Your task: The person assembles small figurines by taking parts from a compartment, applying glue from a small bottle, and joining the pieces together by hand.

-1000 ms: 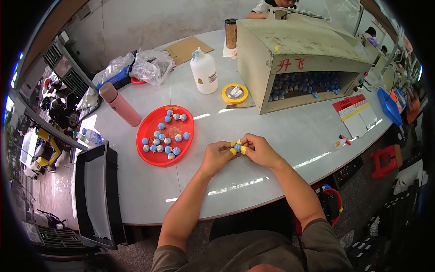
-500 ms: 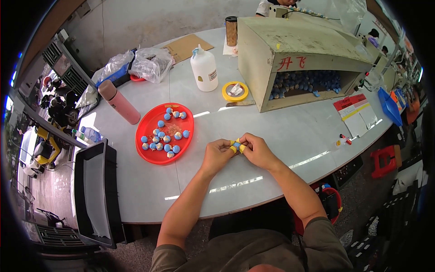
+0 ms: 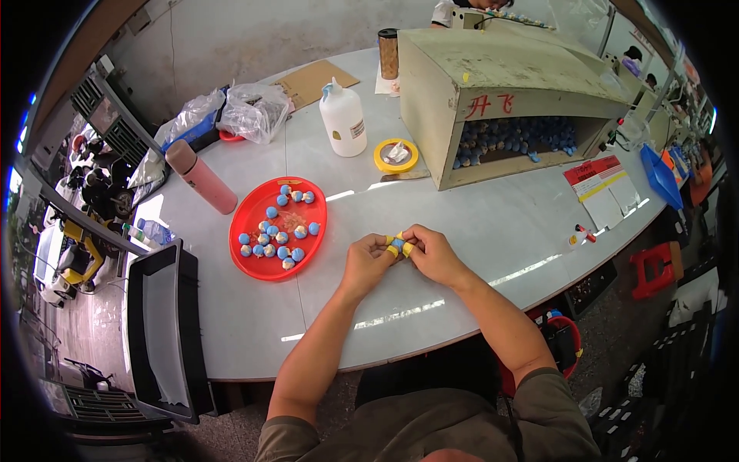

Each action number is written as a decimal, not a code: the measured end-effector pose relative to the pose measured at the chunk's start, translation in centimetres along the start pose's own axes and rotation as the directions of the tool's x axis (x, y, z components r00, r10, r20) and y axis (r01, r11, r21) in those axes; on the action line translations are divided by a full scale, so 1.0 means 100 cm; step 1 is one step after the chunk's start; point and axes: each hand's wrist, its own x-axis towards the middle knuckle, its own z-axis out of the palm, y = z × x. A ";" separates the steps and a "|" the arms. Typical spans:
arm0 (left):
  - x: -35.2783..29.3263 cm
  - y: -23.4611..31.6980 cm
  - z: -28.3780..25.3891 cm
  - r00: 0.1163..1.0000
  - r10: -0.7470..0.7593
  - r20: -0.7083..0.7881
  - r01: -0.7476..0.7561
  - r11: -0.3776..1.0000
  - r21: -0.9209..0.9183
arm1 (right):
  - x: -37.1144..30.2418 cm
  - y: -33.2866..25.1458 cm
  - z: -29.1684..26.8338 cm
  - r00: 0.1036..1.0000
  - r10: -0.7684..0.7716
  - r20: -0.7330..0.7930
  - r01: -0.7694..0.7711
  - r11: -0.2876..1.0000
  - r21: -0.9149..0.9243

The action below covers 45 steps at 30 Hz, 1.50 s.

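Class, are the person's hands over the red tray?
No: the left hand and right hand hold a blue piece right of the red tray.

On the table [image 3: 254, 331], a ball [image 3: 398, 243] sits between the left hand [image 3: 366, 266] and right hand [image 3: 431, 252]. Left of them lies the plate [image 3: 265, 272], with more balls in it; the tray [image 3: 191, 308] is farther left. Behind the plate stand the flask [image 3: 206, 183], leftward, and the bottle [image 3: 343, 123], rightward. The tape [image 3: 416, 159] lies between bottle and box [image 3: 431, 115], the sheet [image 3: 594, 189] before the box's right end.
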 end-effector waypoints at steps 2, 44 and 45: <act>0.001 0.000 0.000 1.000 -0.011 0.007 0.012 0.999 -0.043 | 0.001 0.003 -0.001 1.000 0.001 0.005 -0.001 1.000 0.005; -0.002 0.003 -0.003 0.999 0.027 0.036 -0.030 0.995 0.098 | -0.001 -0.001 -0.005 0.998 0.041 0.052 -0.042 0.999 0.011; -0.003 0.004 -0.003 0.999 0.025 0.036 -0.028 0.995 0.098 | -0.001 -0.002 -0.005 0.996 0.066 0.068 -0.068 0.997 0.023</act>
